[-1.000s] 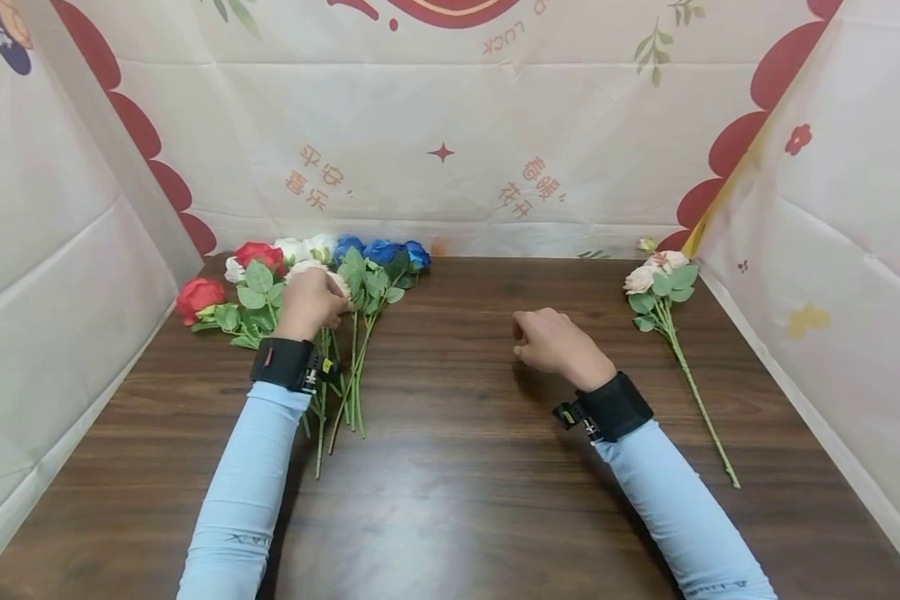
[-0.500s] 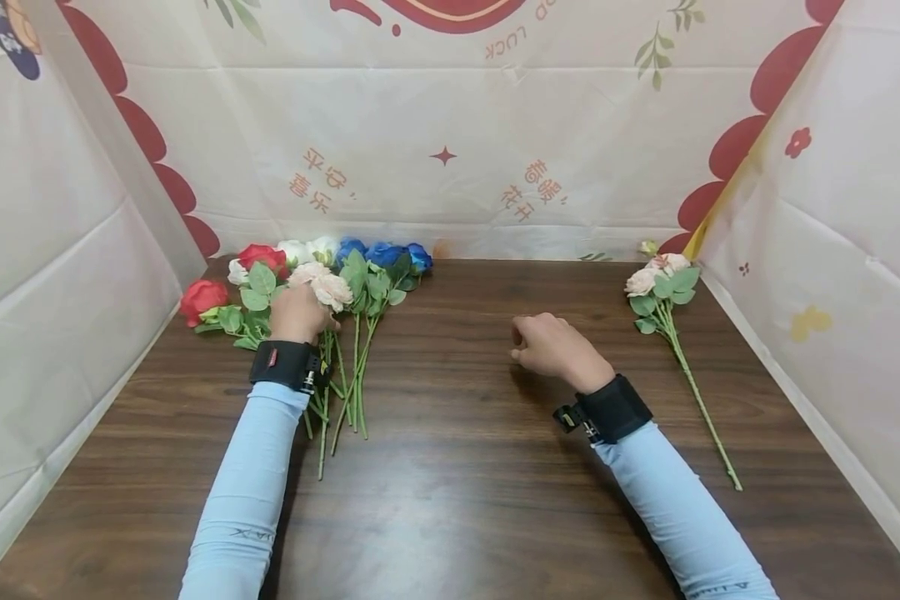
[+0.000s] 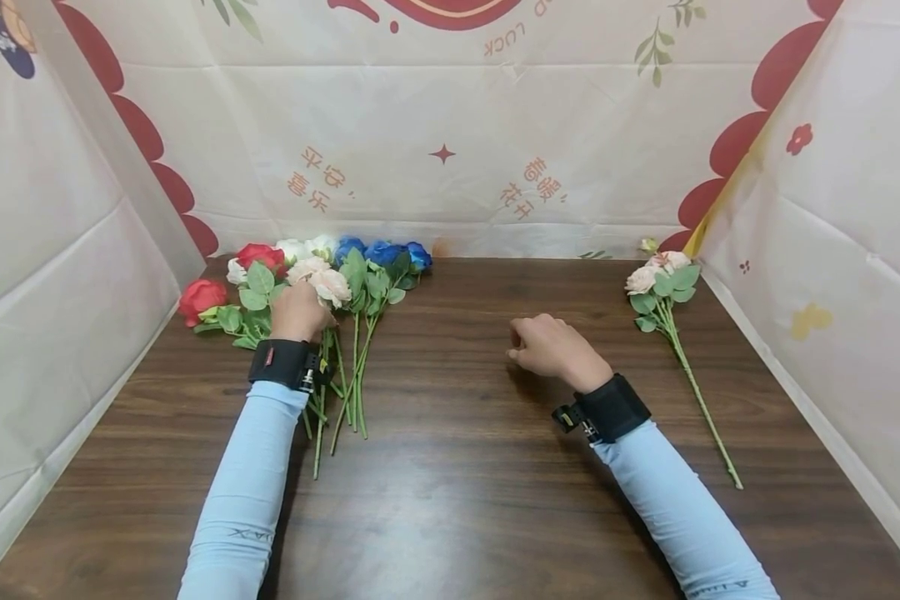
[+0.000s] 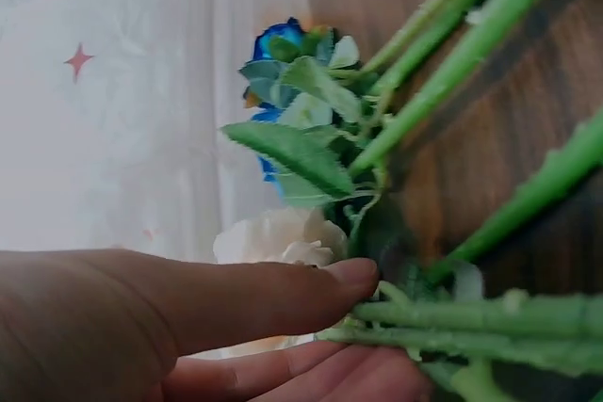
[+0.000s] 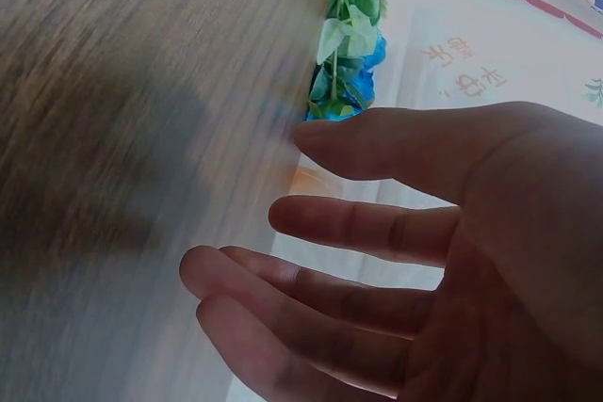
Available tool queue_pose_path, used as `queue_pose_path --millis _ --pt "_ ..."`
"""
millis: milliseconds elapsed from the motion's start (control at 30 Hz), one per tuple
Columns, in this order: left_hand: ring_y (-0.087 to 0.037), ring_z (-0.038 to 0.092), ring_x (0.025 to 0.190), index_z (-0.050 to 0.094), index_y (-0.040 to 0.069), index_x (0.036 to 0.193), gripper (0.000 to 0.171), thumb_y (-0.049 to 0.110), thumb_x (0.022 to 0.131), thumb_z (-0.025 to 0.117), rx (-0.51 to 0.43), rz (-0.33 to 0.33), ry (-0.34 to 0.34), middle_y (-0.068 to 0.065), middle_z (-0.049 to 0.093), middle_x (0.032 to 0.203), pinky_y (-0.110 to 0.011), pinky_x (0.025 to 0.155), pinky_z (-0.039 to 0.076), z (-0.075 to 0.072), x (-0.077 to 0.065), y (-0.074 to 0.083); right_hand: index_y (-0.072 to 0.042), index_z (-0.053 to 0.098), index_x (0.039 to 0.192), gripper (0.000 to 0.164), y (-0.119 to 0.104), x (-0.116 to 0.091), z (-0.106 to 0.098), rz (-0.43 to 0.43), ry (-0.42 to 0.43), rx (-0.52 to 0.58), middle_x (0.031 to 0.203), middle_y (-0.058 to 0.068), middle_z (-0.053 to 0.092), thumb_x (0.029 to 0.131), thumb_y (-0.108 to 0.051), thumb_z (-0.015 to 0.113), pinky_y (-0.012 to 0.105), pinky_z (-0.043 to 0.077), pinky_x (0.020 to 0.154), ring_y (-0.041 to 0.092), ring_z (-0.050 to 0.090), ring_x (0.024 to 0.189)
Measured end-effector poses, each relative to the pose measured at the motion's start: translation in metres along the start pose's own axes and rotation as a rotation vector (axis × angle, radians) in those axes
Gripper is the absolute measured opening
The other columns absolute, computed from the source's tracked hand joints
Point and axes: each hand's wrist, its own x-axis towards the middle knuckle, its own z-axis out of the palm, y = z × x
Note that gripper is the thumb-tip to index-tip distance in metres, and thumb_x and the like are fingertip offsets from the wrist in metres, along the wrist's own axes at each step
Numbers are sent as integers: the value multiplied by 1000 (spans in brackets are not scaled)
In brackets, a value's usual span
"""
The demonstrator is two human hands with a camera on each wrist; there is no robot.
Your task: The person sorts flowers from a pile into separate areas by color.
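Observation:
At the left of the table, my left hand (image 3: 298, 312) is just below a pale pink artificial rose (image 3: 331, 287). In the left wrist view, thumb and fingers pinch its green stem (image 4: 471, 315) close under the bloom, and part of the pink bloom (image 4: 283, 237) shows behind the thumb. My right hand (image 3: 558, 346) hovers over the middle right of the table, holding nothing. Its fingers (image 5: 363, 223) are relaxed and apart in the right wrist view. Beside the left hand lie red roses (image 3: 202, 300), white roses (image 3: 292, 249) and blue roses (image 3: 384, 253).
A separate pale pink rose stem (image 3: 693, 379) lies at the right of the brown wooden table (image 3: 450, 508). Several stems (image 3: 360, 392) cross each other below the left-hand blooms. A printed white cloth (image 3: 442, 108) walls the back and both sides.
My left hand has come down from over the pale pink blooms to the stem below them. That stem's lower end has shifted slightly left. My right hand has hardly moved.

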Motion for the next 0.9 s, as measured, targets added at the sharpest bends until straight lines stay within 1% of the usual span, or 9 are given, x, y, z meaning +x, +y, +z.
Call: queue_pose_path --millis 100,167,300,433,533,633,733,833,900 --pt "-38 65 66 45 13 51 49 17 84 81 1 6 1 -5 49 47 -46 62 56 -6 -1 0 -8 66 103 15 0 0 0 4 -5 -3 84 5 65 100 -23 67 31 45 61 19 58 69" --pt "-34 62 61 42 15 51 51 18 84 81 -1 5 2 0 44 46 -42 58 52 -9 -2 0 -8 66 103 16 0 -1 1 7 -7 -7 84 5 65 101 -24 67 31 45 61 19 58 69" --pt "-28 61 55 53 10 52 44 18 84 82 -22 -4 15 -2 53 47 -39 56 51 -14 -3 2 -9 66 103 16 0 -1 2 9 -11 -18 83 4 65 101 -25 67 32 45 61 18 58 69" --pt "-26 63 54 68 3 63 30 18 86 80 -50 -11 27 -6 62 51 -39 58 52 -19 -4 3 -10 67 102 17 1 -1 3 13 -16 -28 82 4 64 101 -27 67 32 45 61 18 58 69" --pt "-27 64 55 69 3 66 27 18 87 79 -69 4 41 -6 63 53 -41 60 53 -21 -5 5 -10 67 103 17 1 -1 3 18 -14 -32 82 4 65 101 -28 67 33 45 61 18 59 69" --pt "-27 62 55 63 8 59 35 20 87 79 -86 30 58 -4 60 50 -40 60 51 -24 -5 7 -10 67 104 19 1 -1 2 22 -9 -32 84 3 65 101 -29 67 33 46 60 18 59 69" --pt "-25 59 54 58 11 51 45 23 88 80 -109 34 65 -1 56 46 -35 59 45 -28 -5 10 -10 68 106 20 2 -1 1 22 -3 -34 85 4 66 101 -29 66 33 46 60 18 60 69" --pt "-23 60 55 65 9 52 44 26 89 79 -125 36 58 0 59 46 -31 60 40 -32 -6 13 -10 68 107 20 2 -1 -1 27 3 -42 85 4 66 101 -29 66 33 46 59 18 59 68" --pt "-24 64 57 73 6 59 38 26 90 80 -128 45 55 -3 65 51 -31 59 40 -34 -7 16 -10 68 107 20 2 -1 -1 26 4 -43 85 4 66 101 -29 66 33 46 59 18 59 68"
